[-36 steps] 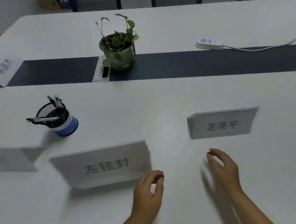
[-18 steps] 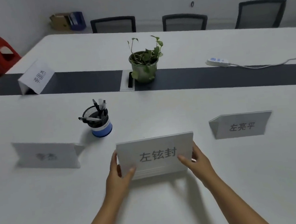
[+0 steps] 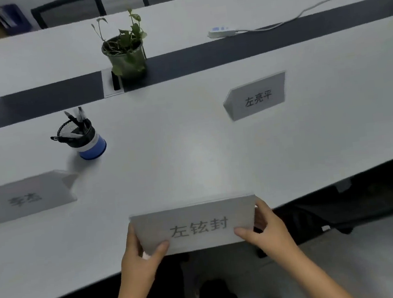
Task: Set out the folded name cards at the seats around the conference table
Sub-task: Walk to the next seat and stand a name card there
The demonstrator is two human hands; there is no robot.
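At table edge, left hand [image 3: 139, 264] and right hand [image 3: 269, 232] are pinching the 左铉封 name card [image 3: 195, 225] by its 2 ends; uneven squeeze risks flattening its fold.

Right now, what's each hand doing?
Left hand: grips the left end of the name card, thumb on its face.
Right hand: grips the card's right end, thumb on its face.
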